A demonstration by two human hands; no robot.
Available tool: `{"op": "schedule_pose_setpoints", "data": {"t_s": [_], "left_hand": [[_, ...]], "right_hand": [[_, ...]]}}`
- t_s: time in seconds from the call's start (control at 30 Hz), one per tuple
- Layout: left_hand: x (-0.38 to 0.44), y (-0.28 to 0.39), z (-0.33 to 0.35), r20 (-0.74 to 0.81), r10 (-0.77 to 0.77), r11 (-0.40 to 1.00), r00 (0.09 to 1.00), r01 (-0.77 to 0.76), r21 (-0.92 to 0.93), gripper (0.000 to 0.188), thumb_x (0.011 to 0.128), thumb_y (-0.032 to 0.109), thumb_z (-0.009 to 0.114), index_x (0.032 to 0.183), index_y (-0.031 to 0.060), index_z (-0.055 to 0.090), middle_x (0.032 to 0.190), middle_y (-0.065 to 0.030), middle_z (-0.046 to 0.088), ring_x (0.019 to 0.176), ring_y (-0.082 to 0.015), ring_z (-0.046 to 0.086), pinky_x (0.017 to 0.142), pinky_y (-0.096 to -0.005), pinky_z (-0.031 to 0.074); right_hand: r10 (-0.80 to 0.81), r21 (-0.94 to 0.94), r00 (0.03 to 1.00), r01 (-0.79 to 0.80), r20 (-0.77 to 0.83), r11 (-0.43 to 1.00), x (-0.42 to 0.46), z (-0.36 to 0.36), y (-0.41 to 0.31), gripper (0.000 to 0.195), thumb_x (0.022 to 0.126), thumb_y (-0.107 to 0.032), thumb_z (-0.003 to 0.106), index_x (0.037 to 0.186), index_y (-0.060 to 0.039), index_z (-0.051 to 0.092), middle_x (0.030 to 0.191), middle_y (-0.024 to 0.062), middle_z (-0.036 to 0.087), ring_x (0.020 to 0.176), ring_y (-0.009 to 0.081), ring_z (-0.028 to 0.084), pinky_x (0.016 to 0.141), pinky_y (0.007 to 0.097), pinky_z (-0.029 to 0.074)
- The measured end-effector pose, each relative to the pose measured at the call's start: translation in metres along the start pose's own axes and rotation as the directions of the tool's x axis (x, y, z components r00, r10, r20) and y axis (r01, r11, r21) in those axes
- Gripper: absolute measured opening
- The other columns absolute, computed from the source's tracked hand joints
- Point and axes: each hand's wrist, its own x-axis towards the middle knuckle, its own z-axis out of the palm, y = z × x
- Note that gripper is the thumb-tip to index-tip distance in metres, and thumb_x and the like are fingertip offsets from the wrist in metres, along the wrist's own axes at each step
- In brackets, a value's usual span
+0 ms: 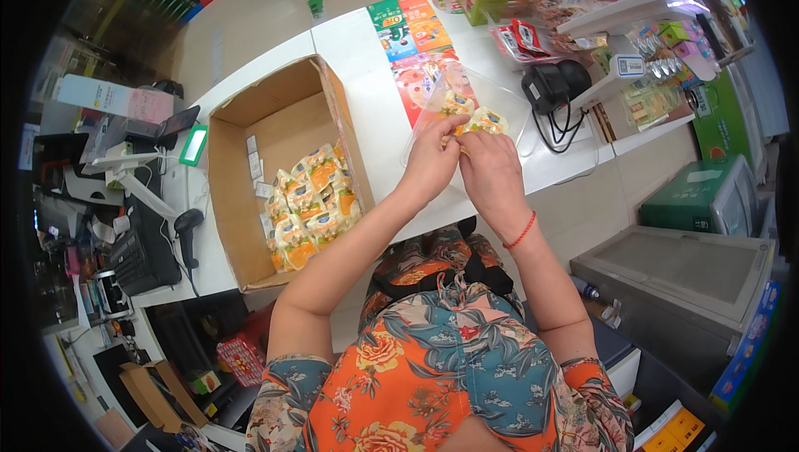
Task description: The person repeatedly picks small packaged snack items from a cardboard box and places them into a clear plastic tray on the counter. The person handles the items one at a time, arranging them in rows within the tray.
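Note:
My left hand (435, 155) and my right hand (493, 171) meet over a clear plastic tray (509, 87) on the white table. Between their fingertips they pinch a small cream-and-orange snack packet, mostly hidden by the fingers. Two similar packets lie in the tray just beyond: one snack packet (457, 102) by my left fingers, another snack packet (490, 120) past my right knuckles. To the left stands an open cardboard box (293, 108). Several more packets (306, 199) are heaped in its near right part, along with small white paper pieces (254, 158).
Colourful printed sheets (415, 34) lie flat beyond the tray. A black power adapter (546, 90) with a cable sits to its right, near a white display rack (630, 12). Left of the box are a barcode scanner (187, 227), a black keyboard (137, 258) and a green-framed device (195, 145).

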Motion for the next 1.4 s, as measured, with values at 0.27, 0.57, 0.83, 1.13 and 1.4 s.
{"op": "schedule_pose_setpoints", "data": {"t_s": [0.27, 0.57, 0.83, 1.13, 1.4], "left_hand": [[-0.039, 0.022, -0.044, -0.144, 0.03, 0.987, 0.989, -0.052, -0.152, 0.037, 0.089, -0.003, 0.042, 0.123, -0.0004, 0.056, 0.118, -0.0104, 0.057, 0.103, -0.0166, 0.057, 0.088, -0.0279, 0.048], [-0.079, 0.014, -0.103, -0.303, -0.048, 0.976, 0.952, -0.019, -0.215, 0.036, 0.093, 0.0, 0.043, 0.127, 0.0003, 0.054, 0.116, -0.0067, 0.06, 0.102, -0.0097, 0.057, 0.088, -0.0244, 0.046], [-0.096, -0.009, -0.146, -0.391, -0.129, 0.953, 0.911, 0.004, -0.304, 0.036, 0.093, 0.0, 0.044, 0.127, -0.0001, 0.053, 0.112, -0.0068, 0.061, 0.102, -0.0107, 0.056, 0.09, -0.0248, 0.046], [-0.099, -0.041, -0.174, -0.402, -0.194, 0.933, 0.895, 0.043, -0.357, 0.034, 0.094, 0.002, 0.045, 0.127, -0.0009, 0.052, 0.115, -0.0076, 0.061, 0.105, -0.0133, 0.057, 0.092, -0.0266, 0.045], [-0.089, -0.072, -0.189, -0.352, -0.327, 0.902, 0.877, 0.179, -0.393, 0.04, 0.093, 0.004, 0.048, 0.132, -0.0023, 0.046, 0.124, -0.0109, 0.058, 0.112, -0.0156, 0.055, 0.096, -0.028, 0.043]], "right_hand": [[-0.126, 0.264, 0.987, 0.149, -0.102, 0.953, 0.017, 0.013, -0.05, 0.02, 0.077, 0.004, 0.059, 0.097, -0.0012, 0.058, 0.087, 0.0133, 0.06, 0.085, 0.0309, 0.06, 0.073, 0.0415, 0.048], [-0.268, 0.401, 0.963, 0.245, 0.002, 0.883, 0.028, 0.049, -0.104, 0.021, 0.08, 0.003, 0.056, 0.1, -0.0009, 0.057, 0.088, 0.0148, 0.06, 0.085, 0.033, 0.059, 0.073, 0.0426, 0.048], [-0.3, 0.446, 0.947, 0.22, 0.117, 0.868, 0.038, 0.093, -0.141, 0.016, 0.083, 0.002, 0.051, 0.098, 0.0014, 0.054, 0.089, 0.0183, 0.06, 0.086, 0.0367, 0.059, 0.073, 0.0456, 0.048], [-0.287, 0.404, 0.937, 0.19, 0.197, 0.895, 0.047, 0.133, -0.152, 0.019, 0.083, -0.001, 0.053, 0.102, 0.0, 0.057, 0.091, 0.0186, 0.065, 0.085, 0.0367, 0.063, 0.074, 0.0437, 0.051], [-0.203, 0.288, 0.912, 0.1, 0.356, 0.952, 0.055, 0.156, -0.151, 0.018, 0.081, -0.002, 0.054, 0.099, 0.004, 0.054, 0.097, 0.024, 0.062, 0.092, 0.0398, 0.06, 0.08, 0.0462, 0.049]]}}
